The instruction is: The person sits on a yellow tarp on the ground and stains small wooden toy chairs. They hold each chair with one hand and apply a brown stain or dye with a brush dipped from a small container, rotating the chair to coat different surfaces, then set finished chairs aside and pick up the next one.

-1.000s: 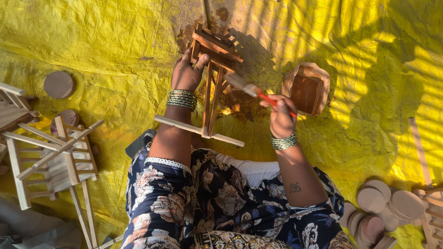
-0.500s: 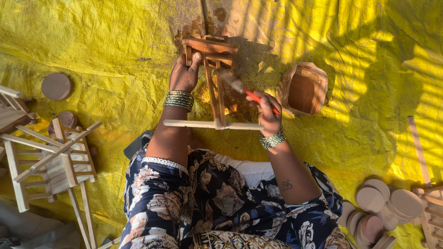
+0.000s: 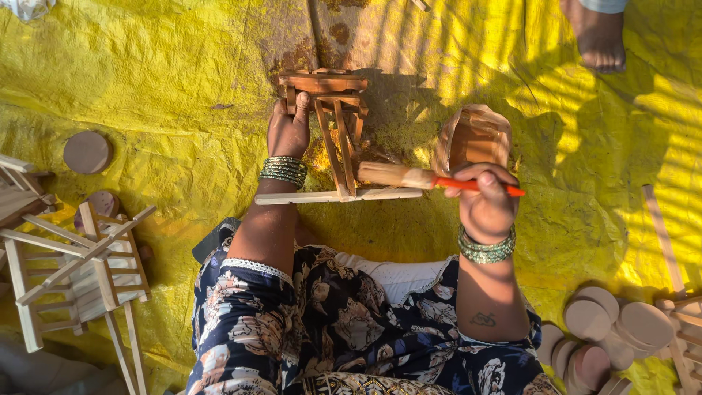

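My left hand (image 3: 288,132) grips the brown-stained top of a small wooden frame (image 3: 333,132) that stands on the yellow sheet (image 3: 168,88). My right hand (image 3: 484,201) holds a paintbrush (image 3: 431,179) with a red handle. Its bristles rest against the pale crossbar at the near end of the frame. A small container of brown stain (image 3: 474,135) sits just beyond my right hand. Both wrists wear green bangles.
Unpainted wooden frames (image 3: 66,263) lie at the left. Round wooden discs (image 3: 607,329) are piled at the lower right, and another disc (image 3: 86,151) lies at the left. A wooden stick (image 3: 662,230) lies at the right. Another person's bare foot (image 3: 598,33) stands at the top right.
The frame has been turned so its crossbar faces me. My right hand has moved right and down, and the brush has swung onto the crossbar.
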